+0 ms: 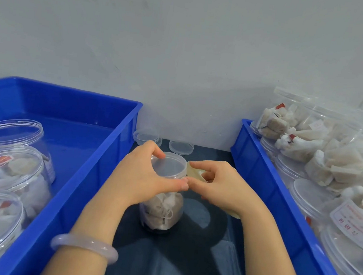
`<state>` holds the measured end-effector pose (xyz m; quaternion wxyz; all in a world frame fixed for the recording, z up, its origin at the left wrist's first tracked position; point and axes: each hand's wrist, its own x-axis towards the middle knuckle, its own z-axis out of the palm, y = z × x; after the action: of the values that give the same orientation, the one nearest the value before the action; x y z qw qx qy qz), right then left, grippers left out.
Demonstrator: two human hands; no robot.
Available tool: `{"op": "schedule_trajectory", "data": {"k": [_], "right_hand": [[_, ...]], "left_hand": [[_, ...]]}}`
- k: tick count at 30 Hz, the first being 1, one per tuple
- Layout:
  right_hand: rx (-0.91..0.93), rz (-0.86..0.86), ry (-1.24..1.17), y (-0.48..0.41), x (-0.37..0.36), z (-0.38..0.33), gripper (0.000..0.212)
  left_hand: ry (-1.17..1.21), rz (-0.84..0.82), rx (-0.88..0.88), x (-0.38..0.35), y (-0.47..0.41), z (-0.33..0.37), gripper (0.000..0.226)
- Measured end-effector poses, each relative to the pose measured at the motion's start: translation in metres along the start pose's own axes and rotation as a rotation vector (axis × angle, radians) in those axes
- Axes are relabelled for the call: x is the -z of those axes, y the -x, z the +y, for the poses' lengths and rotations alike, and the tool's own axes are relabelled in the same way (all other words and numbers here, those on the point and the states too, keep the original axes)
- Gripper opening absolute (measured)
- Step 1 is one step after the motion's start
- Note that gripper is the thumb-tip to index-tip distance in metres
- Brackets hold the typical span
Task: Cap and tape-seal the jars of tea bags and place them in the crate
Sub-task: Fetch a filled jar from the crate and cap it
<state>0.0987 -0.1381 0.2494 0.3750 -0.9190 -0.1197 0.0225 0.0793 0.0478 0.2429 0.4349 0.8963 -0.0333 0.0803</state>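
Between two crates [97, 173] — one jar [162, 211] | left grip [141, 175] curled round its lid [171, 166] | right grip [222, 185] pinching tape [196, 172]

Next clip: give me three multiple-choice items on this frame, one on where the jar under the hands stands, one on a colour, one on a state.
1. Where does the jar of tea bags under the hands stand?
A. on the dark surface between the left crate and the right crate
B. inside the left crate
C. inside the right crate

2. What colour are the two crates?
A. green
B. grey
C. blue

3. What state is that jar in?
A. upright, open, no lid
B. upright, with its lid on
C. lying on its side

Answers:
1 A, it stands on the dark surface, outside both crates.
2 C, both crates have blue walls.
3 B, the lid sits on top, gripped by the left hand, while the right hand pinches a tape roll beside it.
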Motion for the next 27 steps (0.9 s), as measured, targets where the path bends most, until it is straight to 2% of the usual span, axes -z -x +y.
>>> {"op": "schedule_trajectory", "data": {"k": [4,7,10,14,17,20,22,27], "right_hand": [[0.001,-0.088,0.027,0.007,0.008,0.0,0.081],[0.009,-0.114,0.084,0.009,0.009,-0.002,0.066],[0.02,-0.146,0.07,0.009,0.01,-0.003,0.05],[0.019,-0.152,0.031,0.004,0.007,0.0,0.062],[0.01,-0.143,0.078,0.004,0.003,-0.002,0.062],[-0.006,-0.117,0.119,0.008,0.001,-0.006,0.028],[-0.031,-0.063,0.174,0.012,-0.008,-0.01,0.015],[-0.055,0.078,0.484,0.027,-0.029,-0.021,0.042]], "left_hand": [[-0.341,-0.275,0.046,0.007,-0.004,0.026,0.098],[-0.543,-0.34,0.104,-0.006,-0.013,0.051,0.076],[-0.571,-0.353,0.107,-0.015,-0.02,0.058,0.062],[-0.435,-0.402,0.111,-0.007,-0.026,0.047,0.053],[-0.352,-0.366,0.119,-0.006,-0.03,0.042,0.038],[-0.413,-0.185,0.1,-0.021,-0.029,0.042,0.017],[-0.429,-0.085,0.111,-0.027,-0.029,0.043,0.017],[-0.407,-0.082,0.163,-0.027,-0.036,0.048,0.028]]}}
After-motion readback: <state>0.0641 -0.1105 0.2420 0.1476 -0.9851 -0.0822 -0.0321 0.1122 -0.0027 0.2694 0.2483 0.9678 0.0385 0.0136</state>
